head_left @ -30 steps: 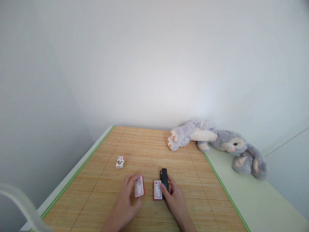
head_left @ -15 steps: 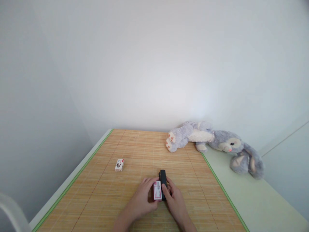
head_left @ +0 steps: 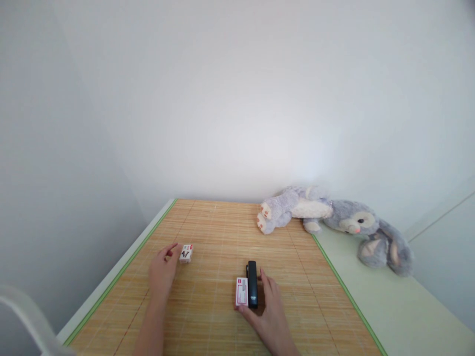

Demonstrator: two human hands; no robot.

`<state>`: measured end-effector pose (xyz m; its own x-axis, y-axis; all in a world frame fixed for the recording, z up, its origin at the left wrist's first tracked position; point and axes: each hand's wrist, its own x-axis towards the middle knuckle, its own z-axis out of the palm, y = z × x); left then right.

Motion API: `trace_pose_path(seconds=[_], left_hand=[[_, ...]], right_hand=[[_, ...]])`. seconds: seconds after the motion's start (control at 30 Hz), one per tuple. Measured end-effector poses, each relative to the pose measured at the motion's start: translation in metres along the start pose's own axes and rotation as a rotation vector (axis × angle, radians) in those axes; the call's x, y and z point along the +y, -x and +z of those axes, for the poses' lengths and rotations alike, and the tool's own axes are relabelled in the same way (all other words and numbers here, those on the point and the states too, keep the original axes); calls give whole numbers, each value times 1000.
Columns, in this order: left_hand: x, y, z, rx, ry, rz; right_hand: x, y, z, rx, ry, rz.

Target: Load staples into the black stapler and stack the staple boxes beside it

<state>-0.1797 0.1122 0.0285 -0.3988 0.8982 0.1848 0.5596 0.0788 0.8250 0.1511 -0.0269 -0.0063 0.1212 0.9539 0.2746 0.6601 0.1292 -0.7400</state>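
Observation:
A black stapler [head_left: 253,284] lies on the bamboo mat [head_left: 218,232], with a red-and-white box [head_left: 242,291] tight against its left side. My right hand [head_left: 267,309] cups both from the near side, thumb at the box and fingers along the stapler's right flank. Farther left lies a small white-and-red box [head_left: 186,253]. My left hand [head_left: 163,269] reaches up to it with the fingertips at its left edge, fingers loosely apart and nothing in them.
A grey plush rabbit [head_left: 334,217] lies along the back right, half on the mat and half on the pale green tabletop [head_left: 386,306]. White walls close the left and back. A blurred pale strap crosses the lower left corner.
My left hand set its red-and-white box beside the stapler, then moved left to the small box. My right hand stayed at the stapler.

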Motion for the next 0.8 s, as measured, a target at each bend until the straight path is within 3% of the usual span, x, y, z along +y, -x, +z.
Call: trace_pose_path(seconds=[0.13,0.3,0.4,0.53,0.7,0.8], left_hand=[[6,-2,31,-184,49,44],[37,44,95,-390,146,133],[55,72,119,-475,202,178],[68,91,127,-512,250,204],[71,100,115,-480,288,207],[67,117,113,-424,302,135]], right_hand=[[5,-1,5,-93,171,-75],[4,-2,9,-166,210,-85],[-1,-4,6,-186,213,-79],[-6,-5,2,-220,215,-80],[-1,-5,4,-201,205,-88],[5,-3,9,-153,188,-82]])
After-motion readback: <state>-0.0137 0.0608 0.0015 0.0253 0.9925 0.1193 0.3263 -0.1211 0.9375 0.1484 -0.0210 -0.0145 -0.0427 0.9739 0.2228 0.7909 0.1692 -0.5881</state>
